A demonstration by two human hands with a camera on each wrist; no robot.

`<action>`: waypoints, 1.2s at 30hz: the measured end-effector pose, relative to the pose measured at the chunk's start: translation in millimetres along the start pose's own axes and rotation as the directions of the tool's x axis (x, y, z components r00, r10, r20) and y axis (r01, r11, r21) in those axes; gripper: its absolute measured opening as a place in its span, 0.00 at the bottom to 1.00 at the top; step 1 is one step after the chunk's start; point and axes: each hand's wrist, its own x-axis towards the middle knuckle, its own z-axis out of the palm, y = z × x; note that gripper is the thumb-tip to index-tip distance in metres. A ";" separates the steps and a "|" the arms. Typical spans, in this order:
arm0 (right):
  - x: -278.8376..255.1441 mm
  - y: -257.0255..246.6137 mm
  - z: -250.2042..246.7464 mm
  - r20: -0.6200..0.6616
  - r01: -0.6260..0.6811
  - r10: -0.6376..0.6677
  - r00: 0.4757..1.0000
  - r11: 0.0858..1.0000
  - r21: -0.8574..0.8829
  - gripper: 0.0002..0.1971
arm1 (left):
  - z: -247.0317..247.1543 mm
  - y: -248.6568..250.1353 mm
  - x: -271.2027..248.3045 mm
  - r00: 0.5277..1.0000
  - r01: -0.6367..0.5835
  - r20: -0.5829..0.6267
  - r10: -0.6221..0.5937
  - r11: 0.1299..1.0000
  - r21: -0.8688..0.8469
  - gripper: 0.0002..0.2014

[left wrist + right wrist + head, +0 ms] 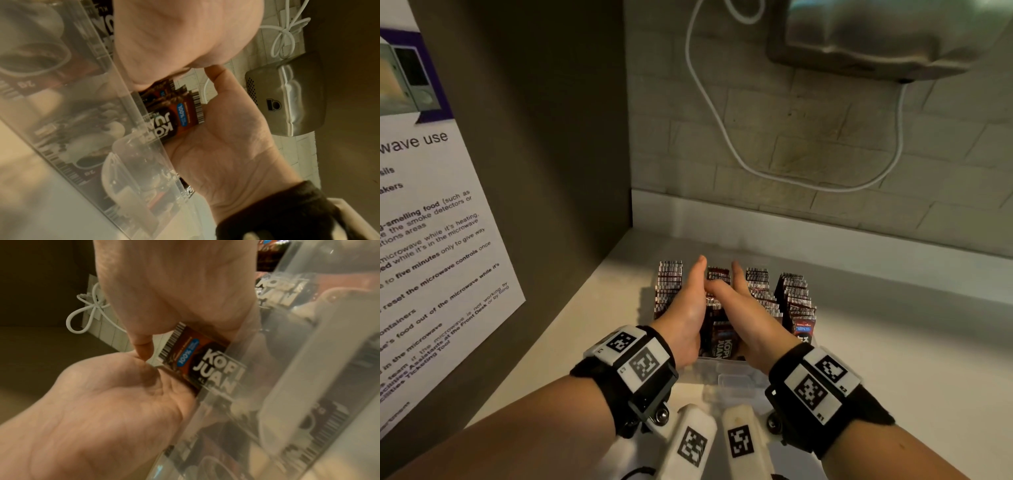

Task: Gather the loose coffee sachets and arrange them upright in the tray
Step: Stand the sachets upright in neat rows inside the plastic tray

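Bare forearms wear black wrist straps (640,387) carrying white plates printed with square black-and-white markers.

Both forearms reach forward side by side, each wrist wrapped in a black band carrying white marker blocks. The left hand (688,308) and right hand (743,308) stand on edge, palms facing each other, fingers (698,270) straight and pointing away from the body. The thumbs meet between the palms, tips touching, just behind the fingertips.
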 end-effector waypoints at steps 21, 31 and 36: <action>-4.4 -5.4 -1.2 0.026 -0.081 0.078 0.997 0.991 0.109 0.53 | -1.1 3.0 -8.4 1.000 -0.020 0.008 0.020 1.000 -0.008 0.35; -60.4 -48.8 -31.7 -0.195 0.205 -0.206 0.959 0.978 -0.028 0.16 | -11.2 21.0 -31.7 0.976 -0.186 0.142 0.167 0.974 0.133 0.35; -77.2 -46.9 -68.3 -0.354 0.251 -0.265 0.897 0.964 -0.086 0.07 | -8.0 24.6 -45.3 0.941 -0.309 0.174 0.289 0.946 0.098 0.29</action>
